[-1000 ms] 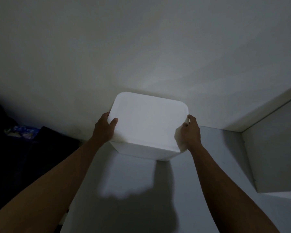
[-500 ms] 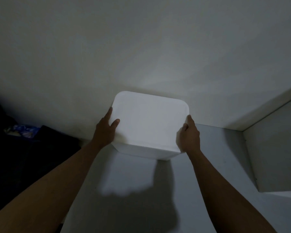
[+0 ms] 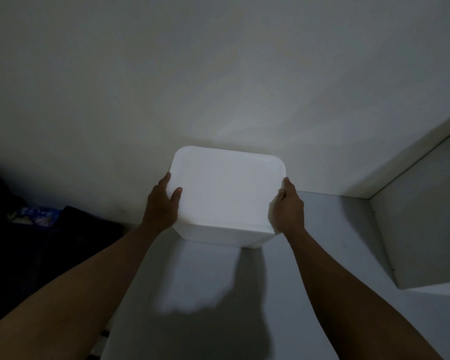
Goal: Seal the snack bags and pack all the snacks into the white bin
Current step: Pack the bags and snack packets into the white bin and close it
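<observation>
Between the 2 hands, in the head view, is the white bin (image 3: pixel 226 193), its flat face toward the camera and its far edge close to the wall (image 3: pixel 218 74). The left hand (image 3: pixel 163 205) grips its left edge, thumb over the face. The right hand (image 3: pixel 287 207) clasps the right edge, fingers curled round it. Below the grip, a pale surface (image 3: pixel 335 229) carries the bin's shadow. Well left of the grip lies dark cloth (image 3: pixel 37 245).

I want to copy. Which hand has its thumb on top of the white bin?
The left hand: thumb atop the white bin; the right hand grips its edge.
</observation>
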A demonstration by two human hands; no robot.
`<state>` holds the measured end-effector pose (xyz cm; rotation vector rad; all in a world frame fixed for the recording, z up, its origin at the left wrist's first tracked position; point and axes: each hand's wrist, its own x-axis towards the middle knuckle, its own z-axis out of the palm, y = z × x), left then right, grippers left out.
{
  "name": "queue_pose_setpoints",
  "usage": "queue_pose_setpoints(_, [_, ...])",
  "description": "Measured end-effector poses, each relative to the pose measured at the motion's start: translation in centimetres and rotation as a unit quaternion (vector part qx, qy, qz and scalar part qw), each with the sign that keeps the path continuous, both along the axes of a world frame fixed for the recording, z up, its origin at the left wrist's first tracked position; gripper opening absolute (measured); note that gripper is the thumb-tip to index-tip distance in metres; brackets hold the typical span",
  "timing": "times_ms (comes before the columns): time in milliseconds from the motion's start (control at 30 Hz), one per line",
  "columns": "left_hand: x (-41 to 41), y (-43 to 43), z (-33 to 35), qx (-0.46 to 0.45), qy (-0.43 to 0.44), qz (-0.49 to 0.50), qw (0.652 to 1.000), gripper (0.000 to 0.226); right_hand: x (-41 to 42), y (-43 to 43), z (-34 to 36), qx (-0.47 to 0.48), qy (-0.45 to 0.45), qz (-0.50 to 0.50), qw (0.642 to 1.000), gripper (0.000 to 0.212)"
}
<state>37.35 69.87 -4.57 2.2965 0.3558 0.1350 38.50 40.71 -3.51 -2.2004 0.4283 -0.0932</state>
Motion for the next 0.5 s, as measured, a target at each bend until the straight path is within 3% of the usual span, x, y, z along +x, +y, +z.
queue_pose_setpoints(167, [2.8,0.4,1.2,-0.02,0.054,0.029,0.998,0.056,1.5,-0.4,0.7,-0.018,0.029,0.002,0.999,0.034])
queue_pose_setpoints(233, [4.6,0.3,1.8,-0.029,0.078,0.03,0.996,0.068,3.0,-0.6,1.3,-0.012,0.045,-0.013,0.999,0.03])
queue_pose_setpoints(333, [7.7,-0.2,2.1,-0.041,0.104,0.011,0.994,0.079,6.0,-0.5,2.2,0.047,0.08,-0.033,0.995,0.043])
queue_pose_setpoints(500, [13.1,0.1,1.8,-0.112,0.153,0.045,0.981,0.06,10.9,-0.5,1.8,0.146,0.156,-0.042,0.976,0.059])
